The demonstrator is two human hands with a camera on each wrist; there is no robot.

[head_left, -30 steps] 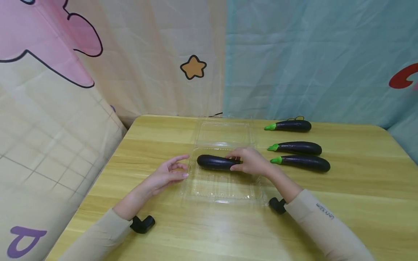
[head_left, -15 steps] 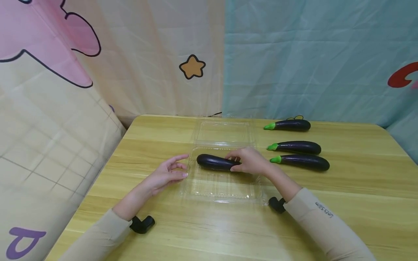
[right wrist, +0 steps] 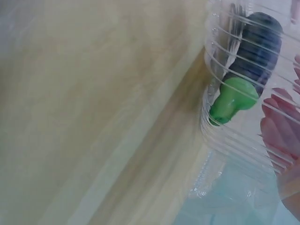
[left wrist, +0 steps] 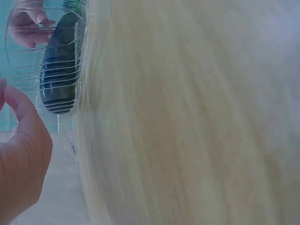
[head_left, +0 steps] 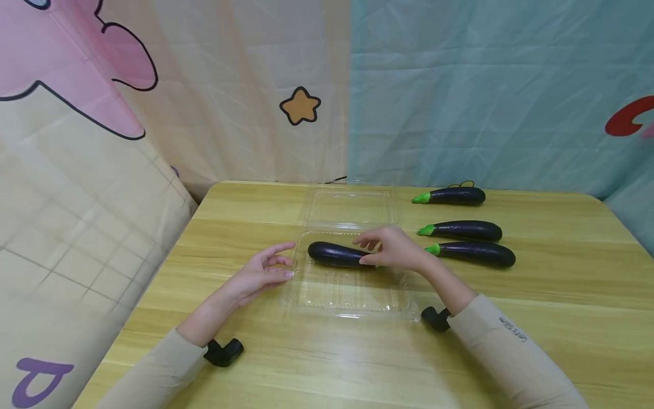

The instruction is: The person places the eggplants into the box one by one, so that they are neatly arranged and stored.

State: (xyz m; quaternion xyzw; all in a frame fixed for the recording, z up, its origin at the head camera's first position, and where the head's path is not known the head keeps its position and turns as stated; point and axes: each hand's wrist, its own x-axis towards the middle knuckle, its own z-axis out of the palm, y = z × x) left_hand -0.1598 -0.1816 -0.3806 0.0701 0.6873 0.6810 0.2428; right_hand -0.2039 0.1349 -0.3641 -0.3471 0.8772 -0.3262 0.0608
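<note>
A dark purple eggplant [head_left: 334, 254] with a green stem lies crosswise in the base of a clear plastic clamshell container [head_left: 347, 313], stem end to the right. My right hand [head_left: 392, 250] is over that stem end, thumb and fingers spread apart. In the right wrist view the green cap [right wrist: 234, 98] shows through the ribbed wall, with the right fingers [right wrist: 281, 122] off to one side of it. My left hand [head_left: 260, 275] is at the container's left rim, fingers loosely bent with nothing between them. The left wrist view shows the eggplant's rounded end [left wrist: 58, 96] through the wall.
The container's lid [head_left: 351, 207] lies folded back toward the curtain [head_left: 434, 102]. To the right on the wooden table [head_left: 552, 318] lie three more eggplants: a far one [head_left: 457, 196], a middle one [head_left: 467, 230] and a near one [head_left: 477, 254], stems pointing left.
My right hand has let go of the eggplant, its fingers lifting and spreading over the stem end. The eggplant stays in place in the container, and my left hand has hardly moved.
</note>
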